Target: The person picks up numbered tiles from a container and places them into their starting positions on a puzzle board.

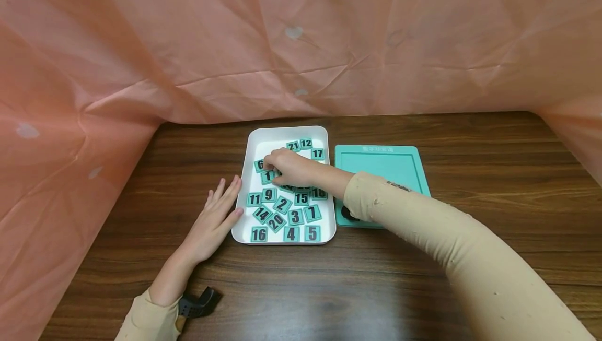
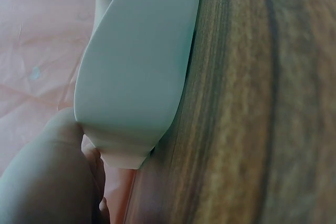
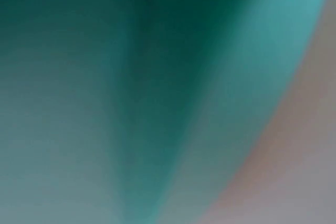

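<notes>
A white tray holds several numbered teal tiles, lying loose and face up. My right hand reaches in from the right over the tray's middle, thumb and fingers bent down around the tile marked 1. Just beyond the fingertips lies the tile marked 6. I cannot tell whether a tile is pinched there. Along the tray's left side my left hand lies with fingers extended, fingertips at the rim. In the left wrist view, the thumb is against the tray's outer wall.
Right of the tray lies a teal square board with a raised border, partly hidden under my right sleeve. A black strap piece sits by my left wrist. A pink curtain hangs behind the wooden table. The right wrist view is a teal blur.
</notes>
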Tool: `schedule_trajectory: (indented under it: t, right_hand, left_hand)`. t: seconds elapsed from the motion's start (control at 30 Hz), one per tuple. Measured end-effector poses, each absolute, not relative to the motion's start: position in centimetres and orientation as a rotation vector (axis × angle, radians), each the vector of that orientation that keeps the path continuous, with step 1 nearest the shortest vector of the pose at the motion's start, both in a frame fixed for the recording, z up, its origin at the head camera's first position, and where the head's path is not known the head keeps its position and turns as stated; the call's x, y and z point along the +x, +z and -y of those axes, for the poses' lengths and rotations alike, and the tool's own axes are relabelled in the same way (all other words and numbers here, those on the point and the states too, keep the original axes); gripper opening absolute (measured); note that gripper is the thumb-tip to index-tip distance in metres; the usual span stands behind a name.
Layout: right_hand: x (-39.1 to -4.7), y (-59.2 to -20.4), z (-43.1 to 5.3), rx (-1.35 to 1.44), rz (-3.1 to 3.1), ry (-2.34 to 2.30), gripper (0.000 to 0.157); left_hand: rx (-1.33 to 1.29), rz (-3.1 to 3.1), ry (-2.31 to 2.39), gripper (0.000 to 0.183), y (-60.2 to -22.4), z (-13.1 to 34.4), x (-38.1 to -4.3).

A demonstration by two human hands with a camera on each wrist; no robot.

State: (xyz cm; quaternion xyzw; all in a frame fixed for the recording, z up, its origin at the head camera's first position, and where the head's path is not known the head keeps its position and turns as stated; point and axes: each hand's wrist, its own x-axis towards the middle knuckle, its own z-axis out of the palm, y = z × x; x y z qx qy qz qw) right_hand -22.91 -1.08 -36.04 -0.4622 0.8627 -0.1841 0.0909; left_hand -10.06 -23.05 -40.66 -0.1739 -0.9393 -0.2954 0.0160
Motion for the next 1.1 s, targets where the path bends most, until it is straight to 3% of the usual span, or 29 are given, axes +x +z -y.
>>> schedule_trajectory:
  t: [0.47, 0.7, 1.1]
  right_hand:
    - [-22.73, -36.11, 1.04, -1.371, -2.541, -0.455, 0.036]
    - [-22.69, -36.12, 0.87, -1.330, -2.541, -0.493, 0.028]
    - [-22.71, -35.75, 0.62, -1.308, -2.523, -0.477, 0.028]
  left_hand:
    - [-0.544, 2.924, -0.924, 0.058, -40.67, 22.98, -9.93]
    - [-0.543, 2.929, -0.916, 0.057, -40.74, 22.99, -9.97]
    - [-0.551, 2.917, -0.928, 0.057, -40.80, 22.99, -9.95]
